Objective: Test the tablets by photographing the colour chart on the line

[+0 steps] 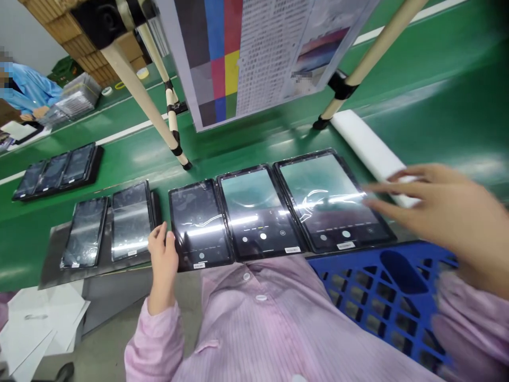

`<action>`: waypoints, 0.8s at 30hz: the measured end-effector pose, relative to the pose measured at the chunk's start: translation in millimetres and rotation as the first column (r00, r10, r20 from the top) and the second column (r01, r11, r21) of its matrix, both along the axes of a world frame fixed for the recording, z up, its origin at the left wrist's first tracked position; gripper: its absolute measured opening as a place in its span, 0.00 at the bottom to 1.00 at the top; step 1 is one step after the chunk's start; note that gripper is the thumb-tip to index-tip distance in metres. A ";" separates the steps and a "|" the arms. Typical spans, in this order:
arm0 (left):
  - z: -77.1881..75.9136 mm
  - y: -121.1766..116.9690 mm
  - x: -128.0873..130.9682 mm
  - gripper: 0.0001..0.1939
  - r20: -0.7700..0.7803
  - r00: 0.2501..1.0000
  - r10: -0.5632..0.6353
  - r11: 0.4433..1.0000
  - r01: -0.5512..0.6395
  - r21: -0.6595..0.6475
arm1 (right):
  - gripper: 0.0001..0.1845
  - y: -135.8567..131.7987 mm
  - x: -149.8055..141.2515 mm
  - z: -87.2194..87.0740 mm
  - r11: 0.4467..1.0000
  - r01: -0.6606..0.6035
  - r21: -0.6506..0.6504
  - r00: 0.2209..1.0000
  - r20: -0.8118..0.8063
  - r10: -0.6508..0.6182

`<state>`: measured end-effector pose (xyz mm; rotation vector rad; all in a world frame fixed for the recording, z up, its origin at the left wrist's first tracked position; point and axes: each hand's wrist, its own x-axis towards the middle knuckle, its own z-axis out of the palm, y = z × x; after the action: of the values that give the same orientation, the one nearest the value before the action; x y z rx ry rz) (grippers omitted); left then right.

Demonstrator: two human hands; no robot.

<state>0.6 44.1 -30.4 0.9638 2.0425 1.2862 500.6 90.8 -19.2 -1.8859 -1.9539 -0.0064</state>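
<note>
While left hand (162, 262), fingers narrowly parted, is at near worktop edge (18, 281), right hand (441, 212), fingers wide, is by rightmost tablet (330, 196).

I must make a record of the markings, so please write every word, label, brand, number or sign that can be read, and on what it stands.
No words or numbers are readable.
Hanging sheet: print too blurred.
White labels on the tablets: too small.
Small text on the lit screens: too small; only round button signs show.
</note>
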 end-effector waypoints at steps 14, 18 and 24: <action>-63.6 -63.1 109.4 0.36 0.930 0.287 -0.227 0.815 0.580 0.020 | 0.31 177.6 -183.1 22.4 0.761 -0.200 -0.618 0.905 0.182 0.385; -62.8 -61.6 114.6 0.30 0.982 0.126 -0.142 0.854 0.518 0.057 | 0.31 152.0 -169.1 48.6 0.848 -0.269 -0.456 0.958 -0.036 0.285; -57.5 -63.6 121.5 0.29 0.993 0.048 -0.108 0.877 0.476 0.072 | 0.29 85.5 -148.8 60.7 0.966 -0.252 -0.065 0.761 -0.629 0.156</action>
<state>122.1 -19.5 -87.8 0.1222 0.7504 0.8744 351.7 176.3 41.5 -1.4674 -1.6933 0.7527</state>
